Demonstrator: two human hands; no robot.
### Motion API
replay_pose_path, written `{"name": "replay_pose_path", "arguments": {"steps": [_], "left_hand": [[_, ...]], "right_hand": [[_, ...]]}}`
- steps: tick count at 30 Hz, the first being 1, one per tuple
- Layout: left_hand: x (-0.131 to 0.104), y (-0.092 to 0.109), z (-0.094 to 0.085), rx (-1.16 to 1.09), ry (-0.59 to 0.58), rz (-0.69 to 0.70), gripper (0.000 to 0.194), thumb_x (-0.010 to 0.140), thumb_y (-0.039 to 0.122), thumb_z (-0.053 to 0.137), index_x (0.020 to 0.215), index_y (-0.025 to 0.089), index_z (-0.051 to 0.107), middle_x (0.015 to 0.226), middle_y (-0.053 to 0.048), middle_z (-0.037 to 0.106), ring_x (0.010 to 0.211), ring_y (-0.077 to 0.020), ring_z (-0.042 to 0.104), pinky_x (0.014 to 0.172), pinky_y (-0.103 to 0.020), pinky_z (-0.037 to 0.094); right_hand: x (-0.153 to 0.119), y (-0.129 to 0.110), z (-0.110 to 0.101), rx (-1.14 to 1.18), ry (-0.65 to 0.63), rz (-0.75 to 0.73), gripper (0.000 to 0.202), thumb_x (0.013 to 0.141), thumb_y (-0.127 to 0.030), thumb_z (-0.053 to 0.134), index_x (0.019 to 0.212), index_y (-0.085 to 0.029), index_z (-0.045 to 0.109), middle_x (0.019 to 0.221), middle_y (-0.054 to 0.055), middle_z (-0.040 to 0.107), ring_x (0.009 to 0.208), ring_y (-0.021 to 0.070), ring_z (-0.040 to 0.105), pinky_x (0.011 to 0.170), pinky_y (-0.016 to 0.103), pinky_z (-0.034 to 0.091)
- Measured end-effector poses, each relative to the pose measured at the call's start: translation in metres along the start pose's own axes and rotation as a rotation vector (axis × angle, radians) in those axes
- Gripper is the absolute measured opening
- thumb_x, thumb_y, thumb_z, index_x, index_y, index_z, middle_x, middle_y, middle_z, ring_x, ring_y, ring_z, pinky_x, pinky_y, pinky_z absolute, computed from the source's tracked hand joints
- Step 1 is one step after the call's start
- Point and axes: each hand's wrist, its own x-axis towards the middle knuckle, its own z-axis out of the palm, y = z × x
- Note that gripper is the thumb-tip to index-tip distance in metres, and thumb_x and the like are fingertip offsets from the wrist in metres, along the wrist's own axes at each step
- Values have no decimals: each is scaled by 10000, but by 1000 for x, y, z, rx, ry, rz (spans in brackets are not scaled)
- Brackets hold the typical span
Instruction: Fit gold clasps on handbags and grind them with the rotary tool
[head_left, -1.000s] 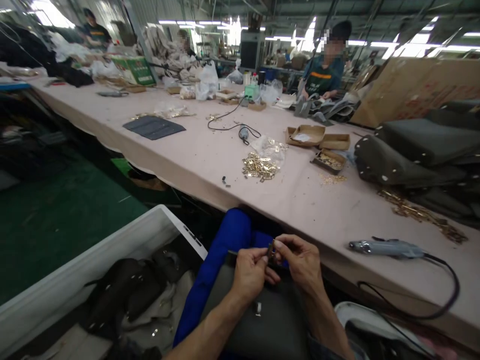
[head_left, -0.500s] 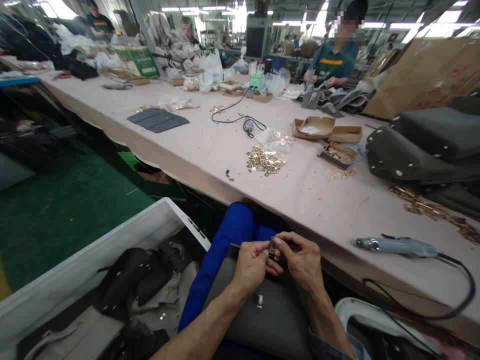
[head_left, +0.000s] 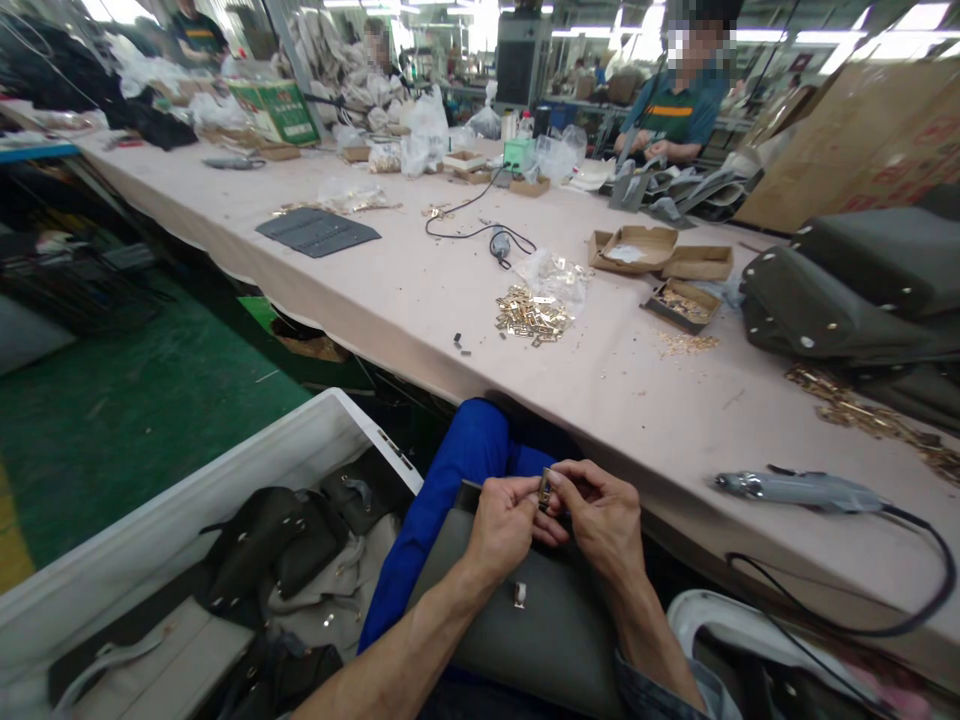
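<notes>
A dark olive bag (head_left: 540, 640) lies across my lap, with a small shiny metal fitting (head_left: 520, 595) on its face. Over its far edge, my left hand (head_left: 504, 525) and my right hand (head_left: 606, 515) meet fingertip to fingertip. Between them is a small brass-coloured metal plate (head_left: 545, 489), standing on edge. My right thumb and fingers pinch this plate. My left hand is closed, thumb pressed on the forefinger, right against the plate's left side; its fingertips partly hide what they grip.
An electric screwdriver (head_left: 802, 491) with a black cord lies on the cloth-covered table (head_left: 420, 300) to the right. Beyond are heaped metal plates (head_left: 534, 315), small cardboard boxes (head_left: 682, 305) and stacked dark bags (head_left: 855, 290). A white bin (head_left: 337, 420) of bags stands left. A co-worker (head_left: 679, 120) sits across.
The view has tilted slightly. My hands and the plate keep almost the same place over the bag. The co-worker's hands across the table have moved a little.
</notes>
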Motion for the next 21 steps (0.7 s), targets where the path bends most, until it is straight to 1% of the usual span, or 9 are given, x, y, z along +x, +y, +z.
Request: {"name": "replay_pose_path", "arguments": {"steps": [7,10,12,15,17,19,21], "left_hand": [[0,-3,-1,21,-12,32,211,883,248,563,859,94,705,649,-61,684,533,-168,714,528,-212,586],[1,-5,-2,24,0,43,204,881,245,576,852,91,707,645,-62,682,524,-164,707,515,-209,575],[1,-6,-1,23,16,39,218,884,243,572,861,85,720,627,-60,677,509,-158,698,506,-203,568],[1,-6,0,5,46,29,242,878,257,588,901,73,744,665,-76,700,490,-146,688,479,-191,556],[0,-5,1,-16,55,28,259,866,278,614,928,69,754,735,-92,721,488,-145,690,466,-193,556],[0,-4,1,-35,51,27,277,857,301,634,927,65,761,758,-94,721,480,-143,685,463,-201,562],[-1,-3,0,-47,38,21,282,850,306,642,915,62,768,728,-85,712,463,-133,670,469,-204,567]], "right_hand": [[-1,-5,2,-21,10,2,202,881,-386,739,922,-189,759,682,18,678,591,166,631,592,274,529],[-1,-3,3,-17,10,4,203,876,-387,748,921,-190,765,699,22,676,592,166,633,591,280,537],[-1,-2,3,-25,12,1,204,872,-389,758,925,-193,775,758,34,681,614,167,644,590,283,547],[2,0,-4,-46,18,-33,207,860,-393,777,925,-197,791,929,60,669,659,161,657,586,285,561],[5,0,-11,-42,-26,-50,198,869,-384,773,941,-202,800,998,64,647,679,152,660,599,285,566],[11,0,-19,-19,-141,-55,189,896,-365,751,997,-216,806,975,56,646,697,151,663,628,287,566],[16,1,-26,25,-277,-61,198,924,-347,725,1065,-234,806,918,45,650,706,155,669,640,289,559]]}}
